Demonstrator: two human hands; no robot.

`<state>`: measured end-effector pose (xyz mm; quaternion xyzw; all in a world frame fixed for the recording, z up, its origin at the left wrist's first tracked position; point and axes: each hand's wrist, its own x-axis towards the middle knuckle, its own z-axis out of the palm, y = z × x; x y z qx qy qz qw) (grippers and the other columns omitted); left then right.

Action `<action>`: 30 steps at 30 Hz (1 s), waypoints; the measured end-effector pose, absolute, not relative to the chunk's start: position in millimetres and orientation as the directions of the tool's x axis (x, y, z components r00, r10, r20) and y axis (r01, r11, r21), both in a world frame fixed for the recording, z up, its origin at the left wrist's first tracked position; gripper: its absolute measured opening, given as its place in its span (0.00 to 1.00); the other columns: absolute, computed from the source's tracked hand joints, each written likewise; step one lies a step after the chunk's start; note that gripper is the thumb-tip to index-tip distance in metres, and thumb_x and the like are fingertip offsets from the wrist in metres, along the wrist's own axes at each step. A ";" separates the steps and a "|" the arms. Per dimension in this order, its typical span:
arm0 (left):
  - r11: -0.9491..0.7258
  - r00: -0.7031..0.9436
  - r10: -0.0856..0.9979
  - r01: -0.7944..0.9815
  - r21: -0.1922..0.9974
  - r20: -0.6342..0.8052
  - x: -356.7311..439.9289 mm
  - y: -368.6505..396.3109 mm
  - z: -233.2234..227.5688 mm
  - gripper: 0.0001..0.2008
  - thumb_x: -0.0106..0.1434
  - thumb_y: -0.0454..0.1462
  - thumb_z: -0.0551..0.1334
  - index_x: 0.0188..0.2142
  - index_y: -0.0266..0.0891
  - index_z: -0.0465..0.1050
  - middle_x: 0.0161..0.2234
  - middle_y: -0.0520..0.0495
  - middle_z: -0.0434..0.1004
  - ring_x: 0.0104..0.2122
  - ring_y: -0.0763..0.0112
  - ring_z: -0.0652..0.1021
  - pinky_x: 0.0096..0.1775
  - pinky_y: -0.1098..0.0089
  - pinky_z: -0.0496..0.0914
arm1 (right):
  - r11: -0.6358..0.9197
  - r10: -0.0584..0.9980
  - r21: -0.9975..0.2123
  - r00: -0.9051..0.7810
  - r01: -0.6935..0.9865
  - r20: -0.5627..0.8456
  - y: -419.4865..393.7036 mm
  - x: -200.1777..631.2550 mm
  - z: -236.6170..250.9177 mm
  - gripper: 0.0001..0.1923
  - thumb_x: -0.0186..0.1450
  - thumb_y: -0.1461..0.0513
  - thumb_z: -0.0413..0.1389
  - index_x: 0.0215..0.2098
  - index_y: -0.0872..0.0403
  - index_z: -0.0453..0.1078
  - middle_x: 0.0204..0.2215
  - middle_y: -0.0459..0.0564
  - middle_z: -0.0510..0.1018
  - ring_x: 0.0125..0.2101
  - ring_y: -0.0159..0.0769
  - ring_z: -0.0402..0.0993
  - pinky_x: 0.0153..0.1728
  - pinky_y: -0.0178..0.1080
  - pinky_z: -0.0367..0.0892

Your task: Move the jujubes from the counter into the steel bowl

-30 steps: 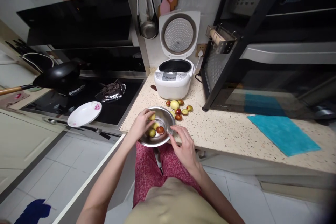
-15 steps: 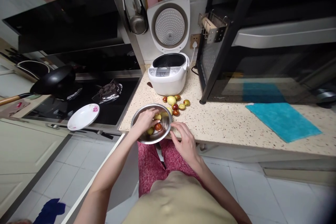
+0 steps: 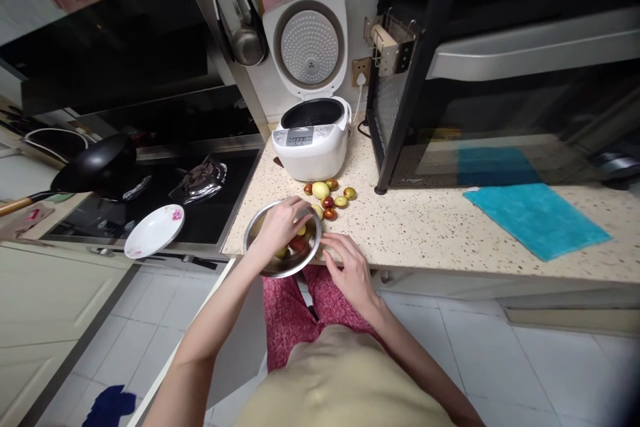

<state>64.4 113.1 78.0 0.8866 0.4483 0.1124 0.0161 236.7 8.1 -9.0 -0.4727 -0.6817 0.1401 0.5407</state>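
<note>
Fingers of the left hand (image 3: 281,223) have dug deeper among the fruit (image 3: 299,244) in the bowl (image 3: 255,230), curled, contents hidden, while the right hand (image 3: 345,265) stays open at the rim.

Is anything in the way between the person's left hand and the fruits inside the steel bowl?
Nothing visible. The left hand is already inside the steel bowl, right over the fruits, while the right hand rests outside its rim.
</note>
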 end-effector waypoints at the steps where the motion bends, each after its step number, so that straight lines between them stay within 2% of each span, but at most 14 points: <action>1: -0.629 0.605 0.774 0.768 0.117 0.189 72.3 114.2 79.1 0.09 0.74 0.38 0.60 0.50 0.39 0.75 0.49 0.41 0.80 0.48 0.59 0.81 0.49 0.64 0.74 | 0.510 0.795 -0.703 0.042 0.496 0.606 8.2 238.0 -9.0 0.13 0.72 0.68 0.53 0.49 0.50 0.76 0.47 0.54 0.82 0.49 0.43 0.80 0.51 0.47 0.78; 4: -0.680 0.674 0.731 0.733 0.032 0.106 97.2 117.0 79.9 0.10 0.75 0.40 0.60 0.48 0.37 0.76 0.47 0.40 0.80 0.46 0.58 0.81 0.46 0.64 0.73 | 0.498 0.788 -0.705 0.075 0.505 0.611 8.3 242.8 -8.7 0.13 0.72 0.68 0.53 0.48 0.50 0.77 0.46 0.53 0.82 0.48 0.42 0.80 0.51 0.47 0.78; 8: -0.639 0.638 0.769 0.763 -0.094 -0.047 123.2 121.5 76.8 0.13 0.74 0.42 0.61 0.49 0.35 0.76 0.45 0.37 0.81 0.45 0.57 0.82 0.46 0.64 0.73 | 0.483 0.773 -0.688 0.106 0.541 0.626 8.0 252.2 -8.8 0.12 0.72 0.68 0.53 0.47 0.51 0.76 0.45 0.53 0.82 0.47 0.42 0.80 0.50 0.46 0.77; 12: -0.606 0.600 0.795 0.783 -0.140 -0.087 137.5 127.6 72.1 0.11 0.71 0.40 0.65 0.46 0.32 0.77 0.41 0.34 0.83 0.45 0.53 0.82 0.46 0.62 0.73 | 0.449 0.768 -0.676 0.135 0.584 0.626 8.3 262.9 -10.6 0.11 0.72 0.68 0.53 0.46 0.51 0.76 0.44 0.53 0.83 0.46 0.43 0.80 0.49 0.47 0.77; 16: -0.613 0.600 0.790 0.775 -0.153 -0.126 147.5 128.9 68.6 0.09 0.71 0.35 0.64 0.47 0.31 0.77 0.40 0.32 0.83 0.44 0.52 0.83 0.46 0.61 0.74 | 0.432 0.759 -0.673 0.161 0.600 0.631 9.3 270.6 -11.8 0.12 0.72 0.68 0.53 0.46 0.51 0.76 0.44 0.53 0.83 0.47 0.42 0.80 0.49 0.46 0.77; 20: -0.661 0.643 0.748 0.741 -0.115 -0.164 156.7 123.7 67.8 0.08 0.70 0.31 0.62 0.47 0.31 0.77 0.42 0.34 0.83 0.43 0.54 0.84 0.44 0.63 0.75 | 0.434 0.733 -0.668 0.194 0.605 0.652 10.8 276.9 -12.0 0.11 0.72 0.68 0.53 0.46 0.52 0.77 0.43 0.53 0.82 0.46 0.41 0.80 0.49 0.44 0.77; 25: -0.694 0.683 0.717 0.718 -0.049 -0.138 153.4 118.0 77.1 0.10 0.71 0.34 0.63 0.50 0.36 0.76 0.46 0.38 0.82 0.43 0.57 0.83 0.41 0.64 0.76 | 0.412 0.714 -0.659 0.226 0.629 0.662 12.2 285.4 -14.9 0.11 0.72 0.68 0.53 0.45 0.51 0.76 0.44 0.53 0.82 0.46 0.41 0.80 0.49 0.45 0.76; 27: -0.688 0.686 0.724 0.726 0.007 -0.071 142.0 116.5 84.2 0.11 0.71 0.35 0.63 0.52 0.37 0.75 0.48 0.40 0.80 0.43 0.58 0.83 0.42 0.64 0.76 | 0.401 0.721 -0.663 0.229 0.632 0.654 12.8 288.0 -16.9 0.11 0.72 0.68 0.53 0.46 0.51 0.76 0.44 0.52 0.82 0.46 0.42 0.80 0.49 0.45 0.76; 30: -0.662 0.653 0.748 0.727 0.182 0.114 113.8 112.9 94.3 0.12 0.69 0.32 0.64 0.51 0.37 0.76 0.49 0.41 0.77 0.41 0.61 0.82 0.43 0.64 0.77 | 0.383 0.740 -0.673 0.226 0.633 0.634 15.0 290.2 -20.3 0.11 0.72 0.67 0.53 0.46 0.51 0.76 0.44 0.53 0.82 0.46 0.43 0.79 0.48 0.47 0.76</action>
